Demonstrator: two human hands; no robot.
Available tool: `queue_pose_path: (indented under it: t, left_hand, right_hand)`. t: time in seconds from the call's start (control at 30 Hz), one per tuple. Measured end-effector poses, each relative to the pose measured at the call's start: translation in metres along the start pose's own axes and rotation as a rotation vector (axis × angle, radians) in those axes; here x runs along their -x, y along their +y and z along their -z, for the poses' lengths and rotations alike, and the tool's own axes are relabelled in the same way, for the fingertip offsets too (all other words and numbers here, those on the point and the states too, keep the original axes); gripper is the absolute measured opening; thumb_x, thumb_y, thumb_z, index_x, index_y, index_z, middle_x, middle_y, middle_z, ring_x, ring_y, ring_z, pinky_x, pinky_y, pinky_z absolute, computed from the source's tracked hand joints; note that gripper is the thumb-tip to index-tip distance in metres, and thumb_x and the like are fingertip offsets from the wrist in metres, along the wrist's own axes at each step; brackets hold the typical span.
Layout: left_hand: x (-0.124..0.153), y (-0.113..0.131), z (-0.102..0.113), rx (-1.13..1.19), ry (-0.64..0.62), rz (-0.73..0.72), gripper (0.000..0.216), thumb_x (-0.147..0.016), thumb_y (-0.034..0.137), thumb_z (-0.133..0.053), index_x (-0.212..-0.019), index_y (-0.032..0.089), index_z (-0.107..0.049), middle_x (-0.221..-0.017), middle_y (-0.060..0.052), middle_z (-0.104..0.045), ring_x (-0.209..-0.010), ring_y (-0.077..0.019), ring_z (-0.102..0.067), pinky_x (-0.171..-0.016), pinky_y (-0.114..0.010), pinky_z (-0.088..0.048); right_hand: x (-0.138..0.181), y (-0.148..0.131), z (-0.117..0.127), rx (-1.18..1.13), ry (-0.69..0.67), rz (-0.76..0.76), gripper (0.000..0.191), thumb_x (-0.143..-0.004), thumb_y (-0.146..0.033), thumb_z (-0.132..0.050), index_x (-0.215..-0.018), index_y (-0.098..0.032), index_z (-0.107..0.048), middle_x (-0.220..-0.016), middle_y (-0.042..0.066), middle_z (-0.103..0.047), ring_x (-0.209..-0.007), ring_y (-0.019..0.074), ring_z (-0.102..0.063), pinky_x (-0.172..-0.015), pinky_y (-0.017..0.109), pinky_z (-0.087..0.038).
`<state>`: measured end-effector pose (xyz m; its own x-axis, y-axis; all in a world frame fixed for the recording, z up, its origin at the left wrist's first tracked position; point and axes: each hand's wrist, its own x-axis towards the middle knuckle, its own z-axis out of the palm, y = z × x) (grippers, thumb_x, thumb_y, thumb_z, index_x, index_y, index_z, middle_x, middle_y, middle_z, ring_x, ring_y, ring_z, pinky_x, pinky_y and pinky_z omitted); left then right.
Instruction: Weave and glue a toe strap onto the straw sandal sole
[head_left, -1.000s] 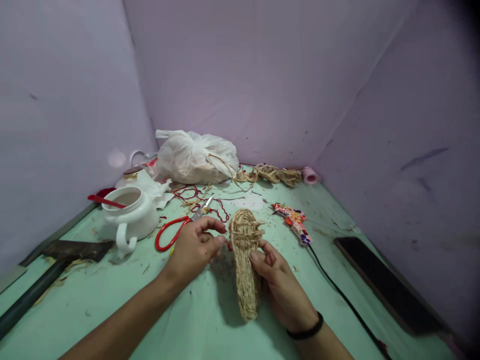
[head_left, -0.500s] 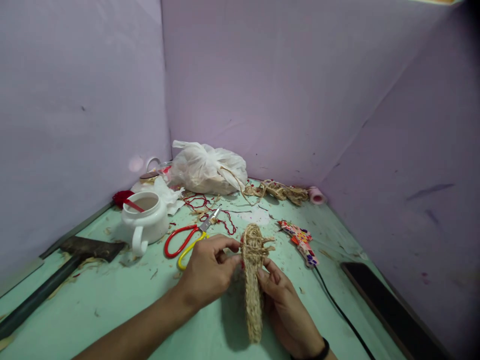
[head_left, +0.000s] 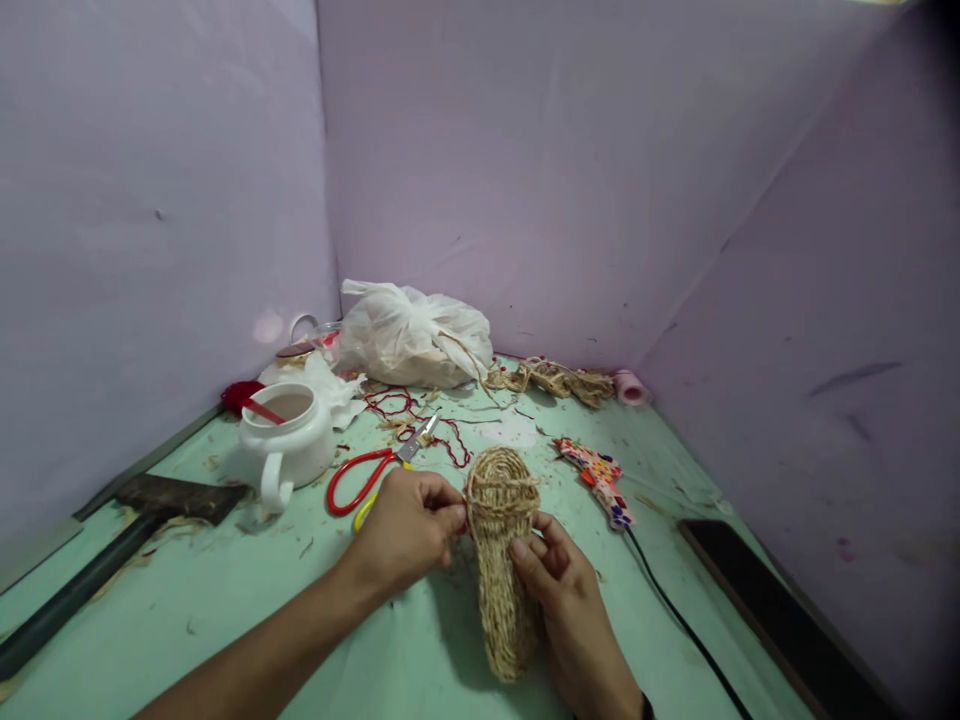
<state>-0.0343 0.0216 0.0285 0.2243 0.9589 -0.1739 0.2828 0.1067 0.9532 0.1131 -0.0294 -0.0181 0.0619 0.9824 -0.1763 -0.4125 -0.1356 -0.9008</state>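
A woven straw slipper (head_left: 504,590) stands lengthwise before me over the table, its rounded, strapped end pointing away. My right hand (head_left: 566,590) grips its right edge, with the thumb on the upper face and the fingers partly hidden behind. At the left edge, beside the strap, the thumb and forefinger of my left hand (head_left: 420,525) are pinched together. A bit of red shows by those fingertips, too small to make out. Just beyond the left hand lie scissors (head_left: 360,483) with one red and one yellow handle, the yellow one partly covered.
At left are a white pot (head_left: 289,440) and a dark-handled hatchet (head_left: 180,497). Behind sit a white plastic bag (head_left: 412,335), red yarn (head_left: 455,440), straw cord (head_left: 562,380) and a pink roll (head_left: 630,388). A corded, flower-patterned tool (head_left: 600,475) and a black phone (head_left: 750,590) lie right.
The slipper has turned so that more of its broad face shows, and it sits slightly further left. My left hand has shifted a little left, still pinching near the edge.
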Motion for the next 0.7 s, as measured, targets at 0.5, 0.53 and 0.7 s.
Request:
queue_pose_path:
  t: [0.5,0.53,0.7]
  left_hand:
    - [0.012,-0.005,-0.013,-0.137,-0.001,-0.259,0.009,-0.058,0.015,-0.043,-0.049,0.017,-0.044,-0.045,0.006,-0.036,-0.043,-0.0066,-0.034,-0.041,-0.019,-0.025]
    - [0.012,-0.005,-0.014,-0.179,0.040,-0.284,0.010,-0.057,0.015,-0.043,-0.048,0.017,-0.042,-0.045,0.006,-0.034,-0.044,-0.0066,-0.032,-0.041,-0.019,-0.024]
    - [0.013,-0.008,-0.013,-0.305,0.165,-0.389,0.012,-0.056,0.015,-0.044,-0.046,0.017,-0.040,-0.045,0.004,-0.037,-0.046,-0.0079,-0.033,-0.043,-0.021,-0.024]
  right_hand:
    - [0.002,-0.003,-0.006,-0.223,-0.174,-0.144,0.027,-0.057,-0.025,-0.078,-0.080,-0.015,-0.068,-0.066,0.001,-0.067,-0.058,0.0111,-0.056,-0.056,0.020,-0.043]
    - [0.002,-0.003,-0.006,-0.228,-0.165,-0.141,0.027,-0.057,-0.024,-0.078,-0.080,-0.015,-0.068,-0.067,0.002,-0.067,-0.058,0.0113,-0.056,-0.055,0.020,-0.043]
    - [0.002,-0.002,-0.006,-0.279,-0.130,-0.128,0.026,-0.056,-0.024,-0.079,-0.078,-0.016,-0.069,-0.067,0.001,-0.068,-0.056,0.0114,-0.057,-0.055,0.021,-0.043]
